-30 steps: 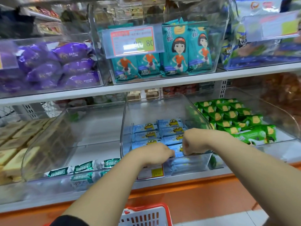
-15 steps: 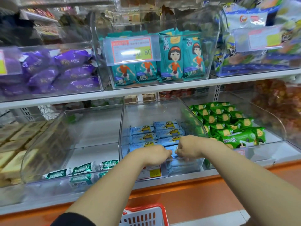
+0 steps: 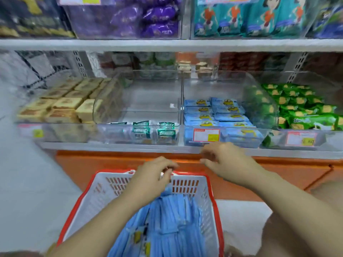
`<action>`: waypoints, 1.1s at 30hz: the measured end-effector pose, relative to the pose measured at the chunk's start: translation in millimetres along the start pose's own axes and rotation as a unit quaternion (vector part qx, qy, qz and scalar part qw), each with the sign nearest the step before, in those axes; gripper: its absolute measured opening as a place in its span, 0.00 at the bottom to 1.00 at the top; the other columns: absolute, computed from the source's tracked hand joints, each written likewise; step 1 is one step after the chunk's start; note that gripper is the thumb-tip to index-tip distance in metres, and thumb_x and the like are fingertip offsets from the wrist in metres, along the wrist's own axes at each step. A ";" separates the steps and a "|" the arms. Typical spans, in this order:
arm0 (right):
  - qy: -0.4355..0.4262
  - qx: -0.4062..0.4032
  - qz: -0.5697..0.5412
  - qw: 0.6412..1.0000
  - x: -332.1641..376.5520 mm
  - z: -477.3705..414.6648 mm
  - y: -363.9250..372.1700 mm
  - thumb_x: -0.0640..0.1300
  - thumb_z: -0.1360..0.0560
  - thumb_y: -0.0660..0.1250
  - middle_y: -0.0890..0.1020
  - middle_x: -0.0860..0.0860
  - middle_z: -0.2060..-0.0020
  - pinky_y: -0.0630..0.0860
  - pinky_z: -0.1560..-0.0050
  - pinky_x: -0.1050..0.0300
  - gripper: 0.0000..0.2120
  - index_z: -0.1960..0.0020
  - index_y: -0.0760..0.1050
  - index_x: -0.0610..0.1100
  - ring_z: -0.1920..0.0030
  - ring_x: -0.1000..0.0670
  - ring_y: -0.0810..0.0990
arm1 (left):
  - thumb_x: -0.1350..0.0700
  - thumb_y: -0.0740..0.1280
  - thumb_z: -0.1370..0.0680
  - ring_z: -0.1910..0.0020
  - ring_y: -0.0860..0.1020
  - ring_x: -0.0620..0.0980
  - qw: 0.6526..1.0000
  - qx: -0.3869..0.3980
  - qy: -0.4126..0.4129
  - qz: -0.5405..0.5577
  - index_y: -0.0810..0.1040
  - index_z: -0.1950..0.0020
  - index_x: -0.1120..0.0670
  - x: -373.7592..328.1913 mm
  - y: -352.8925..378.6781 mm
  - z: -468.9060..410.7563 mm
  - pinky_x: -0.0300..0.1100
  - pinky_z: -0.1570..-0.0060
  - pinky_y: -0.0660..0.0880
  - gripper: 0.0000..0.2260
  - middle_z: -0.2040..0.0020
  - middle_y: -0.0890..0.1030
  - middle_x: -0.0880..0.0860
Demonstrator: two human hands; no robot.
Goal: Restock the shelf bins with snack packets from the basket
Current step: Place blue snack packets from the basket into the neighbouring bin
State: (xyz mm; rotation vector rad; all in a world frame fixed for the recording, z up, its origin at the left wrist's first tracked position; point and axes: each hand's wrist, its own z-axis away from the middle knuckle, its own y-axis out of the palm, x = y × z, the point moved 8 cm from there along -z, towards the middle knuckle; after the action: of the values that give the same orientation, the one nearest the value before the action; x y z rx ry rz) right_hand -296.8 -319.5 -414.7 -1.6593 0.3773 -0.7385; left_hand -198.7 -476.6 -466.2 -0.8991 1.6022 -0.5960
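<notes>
Between the shelf (image 3: 111,147) and the basket (image 3: 78,201), I am hovering my left hand (image 3: 154,176) and right hand (image 3: 225,162), each grip loose and empty, while many blue packets (image 3: 167,221) are waiting inside it and the clear bin (image 3: 222,86) is sitting only partly filled.

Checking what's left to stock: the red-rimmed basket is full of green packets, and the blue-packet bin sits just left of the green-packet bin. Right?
Not quite. The head view shows the basket holding blue packets, not green ones. The rest holds: the blue-packet bin sits just left of the green-packet bin.
</notes>
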 end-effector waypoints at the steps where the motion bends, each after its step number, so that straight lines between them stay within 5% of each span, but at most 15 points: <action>1: -0.004 0.044 0.021 0.999 6.2 1.1 20.0 0.56 0.24 0.65 0.83 0.53 0.48 0.78 0.47 0.50 0.14 0.41 0.78 0.53 0.46 0.48 0.80 | 0.55 0.63 0.20 0.49 0.77 0.39 0.999 0.010 -0.037 -0.003 0.81 0.40 0.48 24.4 10.1 14.4 0.39 0.46 0.73 0.11 0.49 0.77 0.36; 6: 0.001 0.339 0.077 0.938 18.9 26.7 136.1 0.58 0.22 0.63 0.75 0.49 0.33 0.71 0.39 0.54 0.24 0.29 0.70 0.50 0.34 0.45 0.74 | 0.56 0.63 0.19 0.45 0.80 0.48 0.970 0.098 -0.220 -0.030 0.81 0.40 0.49 144.6 75.7 76.9 0.44 0.42 0.75 0.11 0.42 0.82 0.46; 9: -0.005 0.405 0.097 0.909 23.6 33.7 169.9 0.56 0.21 0.64 0.75 0.45 0.33 0.72 0.38 0.52 0.24 0.29 0.71 0.47 0.35 0.43 0.74 | 0.57 0.62 0.19 0.43 0.80 0.51 0.945 0.177 -0.272 -0.041 0.81 0.40 0.50 181.5 117.7 113.1 0.43 0.43 0.75 0.12 0.40 0.82 0.51; 14: -0.010 0.402 0.089 0.911 33.5 18.0 169.9 0.56 0.20 0.63 0.74 0.47 0.31 0.70 0.36 0.51 0.26 0.25 0.65 0.49 0.32 0.44 0.71 | 0.58 0.64 0.21 0.40 0.79 0.53 0.927 0.231 -0.293 0.039 0.82 0.39 0.52 177.1 165.9 105.5 0.41 0.43 0.73 0.13 0.40 0.81 0.54; 18: -0.020 0.398 0.041 0.916 51.0 14.5 160.2 0.57 0.20 0.61 0.73 0.50 0.30 0.66 0.30 0.51 0.27 0.24 0.62 0.51 0.28 0.49 0.67 | 0.63 0.65 0.21 0.47 0.78 0.51 0.914 0.235 -0.300 0.142 0.78 0.33 0.60 159.5 199.6 102.6 0.28 0.53 0.69 0.16 0.39 0.80 0.61; 22: -0.023 0.383 0.029 0.923 56.7 10.4 155.1 0.57 0.20 0.62 0.67 0.52 0.25 0.64 0.28 0.50 0.26 0.24 0.62 0.53 0.26 0.50 0.64 | 0.58 0.63 0.18 0.42 0.77 0.49 0.881 0.168 -0.389 0.213 0.75 0.29 0.53 168.2 209.7 95.7 0.38 0.47 0.70 0.17 0.32 0.76 0.53; 26: -0.020 0.396 0.038 0.917 51.8 13.6 158.2 0.57 0.19 0.60 0.65 0.52 0.24 0.63 0.28 0.51 0.27 0.23 0.60 0.52 0.25 0.49 0.63 | 0.54 0.63 0.17 0.34 0.73 0.48 0.844 0.190 -0.418 0.277 0.74 0.28 0.51 156.1 228.8 92.0 0.38 0.41 0.66 0.17 0.32 0.74 0.48; 33: -0.009 0.385 0.033 0.922 47.0 12.1 157.5 0.59 0.20 0.61 0.67 0.52 0.25 0.65 0.28 0.51 0.27 0.23 0.61 0.53 0.26 0.50 0.64 | 0.50 0.64 0.17 0.38 0.77 0.52 0.828 0.238 -0.415 0.293 0.75 0.29 0.53 130.0 241.5 87.8 0.43 0.43 0.73 0.18 0.32 0.77 0.56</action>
State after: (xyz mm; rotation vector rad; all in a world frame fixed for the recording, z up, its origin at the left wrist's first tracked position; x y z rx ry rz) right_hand -230.4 -375.1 -554.9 -0.9009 0.0966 -0.6979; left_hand -177.8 -434.7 -750.4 -0.1790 0.7827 -0.0973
